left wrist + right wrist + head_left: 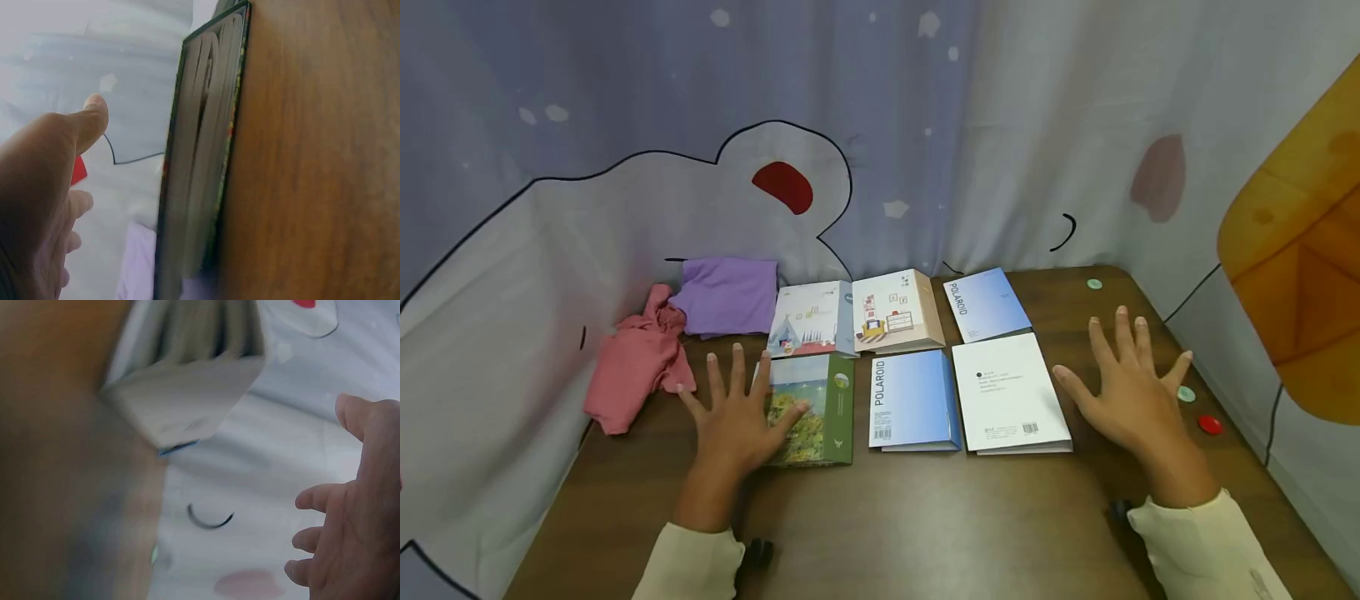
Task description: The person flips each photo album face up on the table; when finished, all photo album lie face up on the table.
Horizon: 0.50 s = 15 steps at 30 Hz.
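Observation:
My left hand (736,425) is held with its fingers spread over the left part of a green landscape-covered album (838,408); in the left wrist view the album's page edges (203,125) stand apart from the thumb. Spread fingers also mark my right hand (1131,408), to the right of a white album (1007,387). In the right wrist view a gap separates that hand from the white album's end (187,400). Between the hands lies a blue Polaroid album (910,400). Behind are a second blue Polaroid album (988,304) and two illustrated albums, one with a tent (808,312), one with furniture (895,312).
A folded purple cloth (726,296) and a crumpled pink cloth (643,367) lie at the left. Along the right table edge are a red disc (1210,425) and pale green discs, one at the far corner (1094,284). Printed curtains (1037,150) hang behind the table.

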Each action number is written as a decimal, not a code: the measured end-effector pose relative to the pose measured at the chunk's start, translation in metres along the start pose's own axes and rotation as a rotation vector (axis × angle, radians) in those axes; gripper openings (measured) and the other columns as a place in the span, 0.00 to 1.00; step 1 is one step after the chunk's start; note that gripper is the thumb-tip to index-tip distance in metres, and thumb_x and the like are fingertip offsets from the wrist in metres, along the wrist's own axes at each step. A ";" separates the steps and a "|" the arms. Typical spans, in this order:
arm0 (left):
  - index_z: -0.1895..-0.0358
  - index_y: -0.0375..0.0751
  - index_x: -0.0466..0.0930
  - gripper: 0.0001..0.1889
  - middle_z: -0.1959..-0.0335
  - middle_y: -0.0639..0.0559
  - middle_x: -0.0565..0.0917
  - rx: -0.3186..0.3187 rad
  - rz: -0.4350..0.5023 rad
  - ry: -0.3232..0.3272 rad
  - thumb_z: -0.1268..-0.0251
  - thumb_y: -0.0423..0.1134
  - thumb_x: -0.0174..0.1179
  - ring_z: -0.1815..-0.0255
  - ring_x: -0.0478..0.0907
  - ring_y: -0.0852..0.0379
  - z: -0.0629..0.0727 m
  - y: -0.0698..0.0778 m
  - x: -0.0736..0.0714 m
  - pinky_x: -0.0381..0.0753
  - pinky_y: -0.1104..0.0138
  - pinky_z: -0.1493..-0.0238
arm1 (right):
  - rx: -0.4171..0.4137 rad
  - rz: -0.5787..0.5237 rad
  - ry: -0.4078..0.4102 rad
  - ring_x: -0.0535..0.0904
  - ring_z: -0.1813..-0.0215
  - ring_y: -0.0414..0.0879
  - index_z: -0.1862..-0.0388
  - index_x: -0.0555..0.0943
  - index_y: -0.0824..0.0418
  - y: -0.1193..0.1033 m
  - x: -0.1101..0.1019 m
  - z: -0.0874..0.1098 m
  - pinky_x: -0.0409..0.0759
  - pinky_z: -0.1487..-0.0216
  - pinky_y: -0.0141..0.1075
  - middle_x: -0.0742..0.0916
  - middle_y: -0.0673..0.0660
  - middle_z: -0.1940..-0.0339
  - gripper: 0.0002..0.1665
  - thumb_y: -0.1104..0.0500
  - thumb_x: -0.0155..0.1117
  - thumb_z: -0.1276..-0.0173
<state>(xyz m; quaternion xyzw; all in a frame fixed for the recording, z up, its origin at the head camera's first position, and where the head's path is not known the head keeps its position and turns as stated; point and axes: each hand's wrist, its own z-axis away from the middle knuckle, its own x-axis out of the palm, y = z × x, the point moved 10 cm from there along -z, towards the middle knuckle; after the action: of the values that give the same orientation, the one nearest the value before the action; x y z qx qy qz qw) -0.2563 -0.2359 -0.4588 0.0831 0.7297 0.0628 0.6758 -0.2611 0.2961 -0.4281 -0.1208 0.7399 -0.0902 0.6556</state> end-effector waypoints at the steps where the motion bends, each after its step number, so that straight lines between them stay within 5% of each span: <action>1: 0.07 0.55 0.41 0.55 0.07 0.36 0.34 0.005 -0.002 0.001 0.26 0.80 0.49 0.09 0.23 0.25 0.001 0.001 0.000 0.19 0.15 0.27 | -0.013 -0.002 -0.004 0.21 0.08 0.65 0.06 0.41 0.52 -0.009 -0.002 -0.003 0.16 0.30 0.88 0.29 0.56 0.08 0.59 0.21 0.43 0.19; 7: 0.08 0.60 0.43 0.54 0.07 0.37 0.39 0.050 -0.029 0.013 0.27 0.79 0.52 0.08 0.26 0.26 -0.001 0.013 -0.002 0.21 0.17 0.24 | -0.088 -0.019 -0.040 0.26 0.06 0.64 0.06 0.43 0.51 -0.068 -0.003 -0.019 0.19 0.26 0.86 0.34 0.58 0.07 0.60 0.20 0.44 0.20; 15: 0.08 0.56 0.47 0.57 0.07 0.35 0.42 0.102 -0.030 -0.029 0.31 0.82 0.52 0.08 0.32 0.25 0.003 0.034 0.001 0.27 0.15 0.24 | -0.161 -0.021 -0.099 0.32 0.05 0.62 0.06 0.48 0.50 -0.133 0.024 -0.030 0.22 0.21 0.83 0.39 0.58 0.05 0.60 0.17 0.41 0.22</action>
<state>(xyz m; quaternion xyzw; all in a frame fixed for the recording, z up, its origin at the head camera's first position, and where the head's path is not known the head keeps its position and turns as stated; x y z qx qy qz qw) -0.2520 -0.2025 -0.4526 0.1076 0.7231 0.0143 0.6821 -0.2860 0.1613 -0.4086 -0.1853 0.7101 -0.0313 0.6786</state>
